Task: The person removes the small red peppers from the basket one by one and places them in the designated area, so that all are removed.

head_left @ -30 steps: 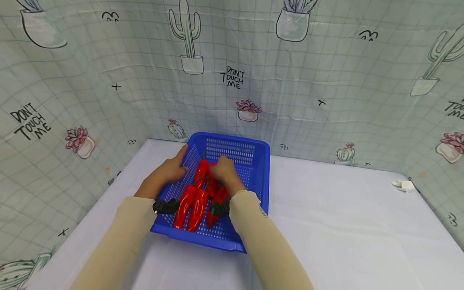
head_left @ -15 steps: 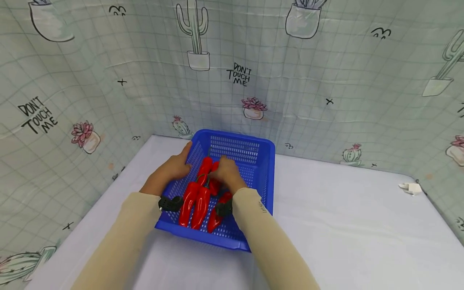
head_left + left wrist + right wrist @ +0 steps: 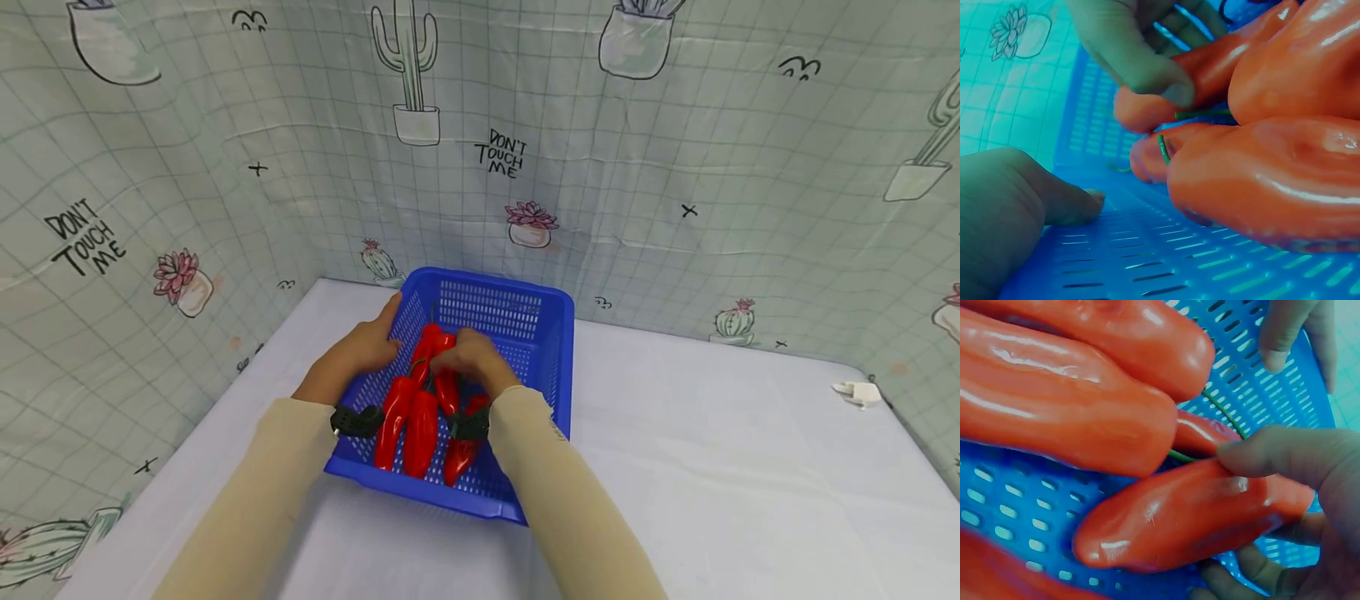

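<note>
Red pepper (image 3: 1191, 519): pinched in my right hand (image 3: 474, 354), inside the blue basket (image 3: 564, 358).
My right thumb presses on its upper side, fingers curled beneath; whether it touches the basket floor, I cannot tell. Other red peppers (image 3: 422, 433) lie close around it. My left hand (image 3: 367, 343) grips the basket's left wall, thumb inside, fingers outside. Basket stands on the white table (image 3: 675, 433).

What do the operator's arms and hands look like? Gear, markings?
Left hand and right hand ungloved. Long cream fabric left sleeve; matching right sleeve, with small dark marking near its cuff, illegible. Chunky black left wrist device; similar right wrist device. No cables visible.
</note>
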Demonstrator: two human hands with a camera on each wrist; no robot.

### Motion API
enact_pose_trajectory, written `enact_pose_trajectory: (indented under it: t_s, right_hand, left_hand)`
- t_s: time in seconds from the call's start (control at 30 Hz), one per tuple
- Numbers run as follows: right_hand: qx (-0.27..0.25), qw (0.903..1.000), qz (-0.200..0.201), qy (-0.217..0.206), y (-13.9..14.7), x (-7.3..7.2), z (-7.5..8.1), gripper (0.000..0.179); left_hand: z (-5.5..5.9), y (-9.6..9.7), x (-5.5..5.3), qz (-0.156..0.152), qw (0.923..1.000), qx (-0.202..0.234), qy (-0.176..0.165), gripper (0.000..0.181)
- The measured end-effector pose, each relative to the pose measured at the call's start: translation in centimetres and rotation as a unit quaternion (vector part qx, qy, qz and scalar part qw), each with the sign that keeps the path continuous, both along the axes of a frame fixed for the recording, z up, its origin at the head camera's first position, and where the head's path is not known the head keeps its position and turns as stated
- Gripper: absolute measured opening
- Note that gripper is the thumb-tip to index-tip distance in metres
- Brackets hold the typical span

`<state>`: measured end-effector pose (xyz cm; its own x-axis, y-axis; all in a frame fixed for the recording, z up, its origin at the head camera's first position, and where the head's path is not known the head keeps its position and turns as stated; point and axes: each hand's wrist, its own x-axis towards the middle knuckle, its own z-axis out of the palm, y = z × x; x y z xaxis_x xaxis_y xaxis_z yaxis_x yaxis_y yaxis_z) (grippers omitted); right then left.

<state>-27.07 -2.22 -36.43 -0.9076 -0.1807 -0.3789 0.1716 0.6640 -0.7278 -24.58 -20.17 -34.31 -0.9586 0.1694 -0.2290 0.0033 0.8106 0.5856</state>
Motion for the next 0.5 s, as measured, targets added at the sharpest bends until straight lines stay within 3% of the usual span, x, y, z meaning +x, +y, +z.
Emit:
enact_pose_trajectory:
  t_s: [0.27, 0.5]
  right_hand:
    - [-0.033, 0.9993, -0.008, 0.015, -0.18, -0.31, 0.23, 0.071]
    - [-0.008, 0.9928, 0.010, 0.119, -0.11, -0.37, 0.51, 0.060]
  left_hand:
    - [0.13, 0.06, -0.02, 0.002, 1.0000, -0.004, 0.002, 0.078]
    - [0.40, 0.00, 0.07, -0.005, 0.9999, -0.015, -0.001, 0.076]
